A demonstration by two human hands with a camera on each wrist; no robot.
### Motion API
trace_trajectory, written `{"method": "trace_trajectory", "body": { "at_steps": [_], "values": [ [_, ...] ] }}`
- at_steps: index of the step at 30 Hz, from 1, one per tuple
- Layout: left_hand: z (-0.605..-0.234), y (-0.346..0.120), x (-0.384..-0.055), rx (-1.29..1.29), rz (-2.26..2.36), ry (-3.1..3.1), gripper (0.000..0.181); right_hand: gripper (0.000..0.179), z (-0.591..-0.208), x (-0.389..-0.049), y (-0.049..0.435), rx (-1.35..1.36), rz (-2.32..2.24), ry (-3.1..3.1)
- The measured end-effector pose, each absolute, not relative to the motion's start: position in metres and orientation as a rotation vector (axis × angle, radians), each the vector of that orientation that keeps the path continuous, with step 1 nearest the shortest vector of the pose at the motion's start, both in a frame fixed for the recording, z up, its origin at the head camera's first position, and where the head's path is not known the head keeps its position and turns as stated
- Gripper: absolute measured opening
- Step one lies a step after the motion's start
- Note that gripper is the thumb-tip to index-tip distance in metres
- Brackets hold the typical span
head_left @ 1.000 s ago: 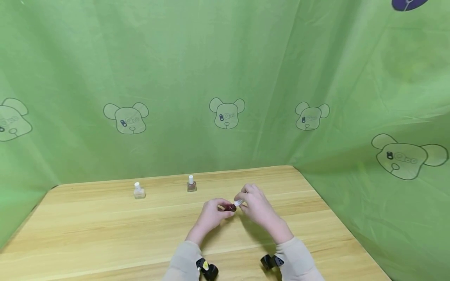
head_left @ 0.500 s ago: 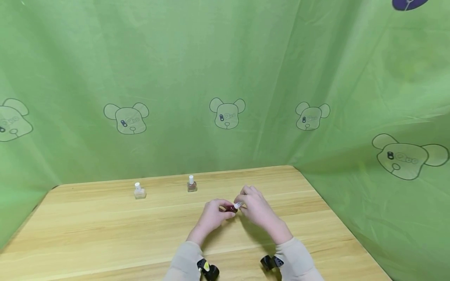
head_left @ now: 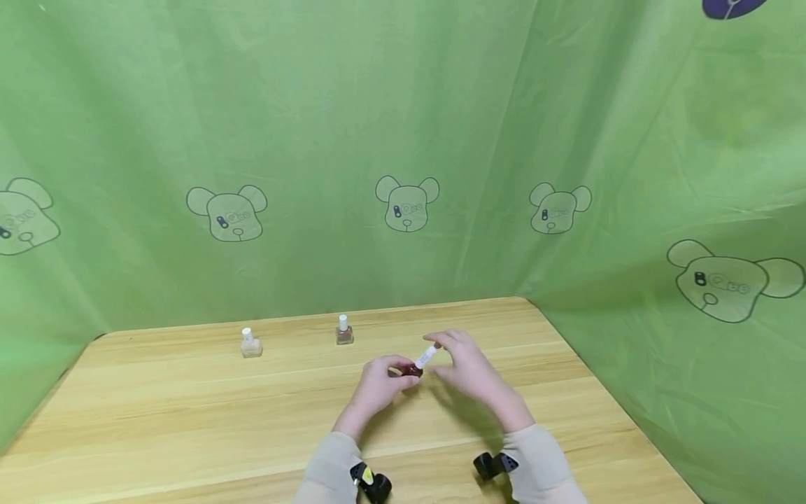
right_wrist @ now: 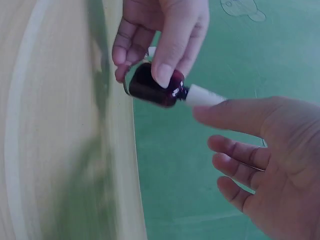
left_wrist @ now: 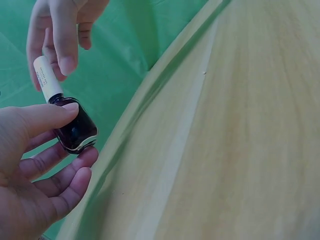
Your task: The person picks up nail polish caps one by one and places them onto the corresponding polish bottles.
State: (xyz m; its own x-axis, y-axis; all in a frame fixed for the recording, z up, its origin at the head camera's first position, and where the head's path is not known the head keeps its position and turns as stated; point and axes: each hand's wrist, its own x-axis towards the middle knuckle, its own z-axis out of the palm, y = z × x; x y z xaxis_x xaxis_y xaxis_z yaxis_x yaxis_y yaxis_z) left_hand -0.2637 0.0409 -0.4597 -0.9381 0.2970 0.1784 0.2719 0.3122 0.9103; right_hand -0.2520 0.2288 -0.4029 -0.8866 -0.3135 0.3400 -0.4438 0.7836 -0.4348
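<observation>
My left hand (head_left: 376, 386) pinches a dark red nail polish bottle (left_wrist: 76, 125) between thumb and fingers, held above the table and tilted. Its white cap (left_wrist: 47, 77) is on the neck, pointing up toward the right hand in the head view. My right hand (head_left: 469, 364) is spread around the cap, thumb and fingers apart. One fingertip is at the cap's top end; whether it touches cannot be told. In the right wrist view the right thumb (right_wrist: 235, 115) overlaps the cap, and the other fingers (right_wrist: 240, 167) are loosely bent, holding nothing.
Two more nail polish bottles with white caps stand toward the back of the wooden table (head_left: 189, 420): a clear or pale one (head_left: 250, 346) at left and a brownish one (head_left: 343, 333) nearer the middle. A green curtain (head_left: 315, 140) hangs behind and at the sides.
The right hand's fingers have loosened from the cap and spread, the thumb drawing away, so more of the cap shows. The left hand keeps its hold on the bottle nearly unmoved.
</observation>
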Motion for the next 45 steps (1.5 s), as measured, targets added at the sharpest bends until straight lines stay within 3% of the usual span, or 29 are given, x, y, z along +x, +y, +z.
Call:
{"method": "trace_trajectory", "body": {
  "at_steps": [12, 27, 45],
  "values": [
    [-0.461, 0.036, -0.267, 0.53, 1.785, 2.52, 0.025, 0.037, -0.413, -0.263, 0.235, 0.484, 1.408, -2.658],
    [-0.463, 0.037, -0.268, 0.576, 1.783, 2.518, 0.023, 0.025, -0.416, -0.263, 0.229, 0.474, 1.379, -2.644],
    [-0.461, 0.036, -0.268, 0.552, 1.864, 2.319, 0.031, 0.028, -0.413, -0.262, 0.233, 0.49, 1.504, -2.607]
  ]
}}
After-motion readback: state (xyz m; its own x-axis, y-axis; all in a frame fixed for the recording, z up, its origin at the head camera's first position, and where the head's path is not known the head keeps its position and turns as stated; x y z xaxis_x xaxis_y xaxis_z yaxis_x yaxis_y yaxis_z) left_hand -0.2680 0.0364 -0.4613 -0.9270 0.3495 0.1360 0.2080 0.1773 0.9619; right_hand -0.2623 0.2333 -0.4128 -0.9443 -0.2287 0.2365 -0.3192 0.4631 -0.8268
